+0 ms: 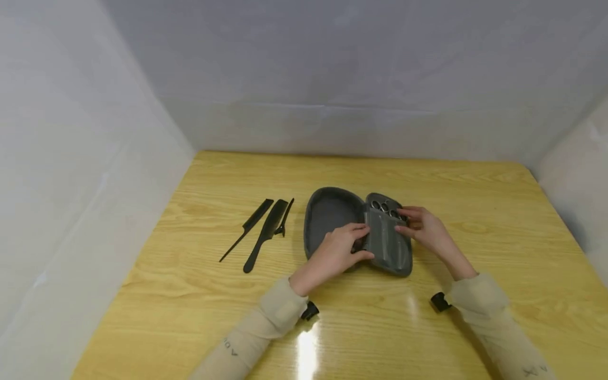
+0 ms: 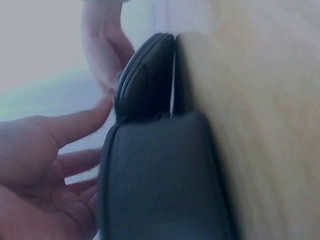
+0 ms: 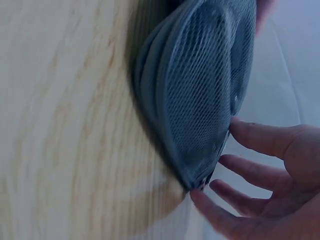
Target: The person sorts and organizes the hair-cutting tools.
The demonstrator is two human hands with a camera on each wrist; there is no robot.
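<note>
On the wooden surface (image 1: 475, 221) both hands meet at an open grey case (image 1: 332, 211) lying mid-table: the left hand (image 1: 339, 248) pinches the near edge of its inner flap (image 1: 386, 235), while the right hand (image 1: 425, 227) seems to grip the flap's far edge, though the blur hides how firmly. Scissors (image 1: 386, 207) sit in the case's right half, and further left, well apart, lie two black combs (image 1: 261, 232) and a clip (image 1: 285, 219)
</note>
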